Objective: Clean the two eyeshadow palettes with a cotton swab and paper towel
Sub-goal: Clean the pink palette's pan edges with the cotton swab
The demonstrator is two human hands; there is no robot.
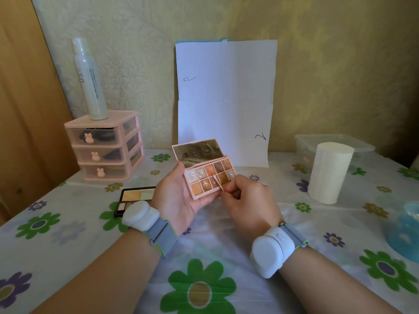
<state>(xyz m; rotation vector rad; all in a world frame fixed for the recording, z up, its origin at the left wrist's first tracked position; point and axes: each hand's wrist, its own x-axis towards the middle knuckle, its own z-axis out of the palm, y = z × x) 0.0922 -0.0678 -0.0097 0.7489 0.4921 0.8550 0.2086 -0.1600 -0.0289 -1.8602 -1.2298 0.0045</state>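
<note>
– Pink eyeshadow palette, where's it rn?
– Open, mirror lid up, lying in the left hand, held above the table. Fingers curl under it, thumb up at its left end.
– Right hand?
– Fingertips pinched on a cotton swab. Tip is down on the front row of pans, approx mid-row. Can't tell if it sits on a pan or on the divider btw pans.
– So which step?
– Swab work on palette no. 1, I'd say: clearing stray powder from the frame. Looks early-ish. 2nd palette lies open on the table, just behind the left wrist, nobody touching it. Paper towel roll stands upright well off to the right, no torn sheet in view.
– Next move needs?
– Prob. short, light strokes along the dividers, w/o digging into the pans. Left hand has to hold the palette level & steady. After that, the right hand must drop or tuck the swab to reach the roll for a wipe.
</note>
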